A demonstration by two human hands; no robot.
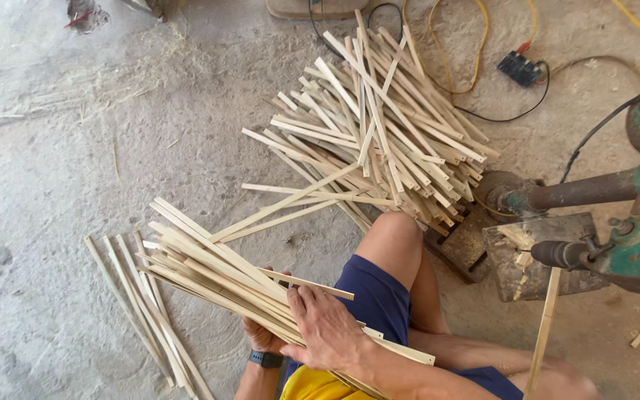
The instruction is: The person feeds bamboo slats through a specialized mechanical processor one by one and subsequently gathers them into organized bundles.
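I sit on a concrete floor with a bundle of pale thin wooden strips (209, 270) across my lap, its ends fanning out to the upper left. My left hand (261, 337), a dark watch on its wrist, grips the bundle from underneath. My right hand (327, 326) lies on top, fingers curled over the strips and touching one loose strip (312, 284) that sticks out to the right. My bent knee (390, 233) rises just behind the bundle.
A large heap of the same strips (379, 126) lies on the floor beyond my knee. A few strips (135, 296) lie at the left. At the right stands a green drilling machine (635, 248) over a wooden block (527, 259), with yellow and black cables (453, 74) behind.
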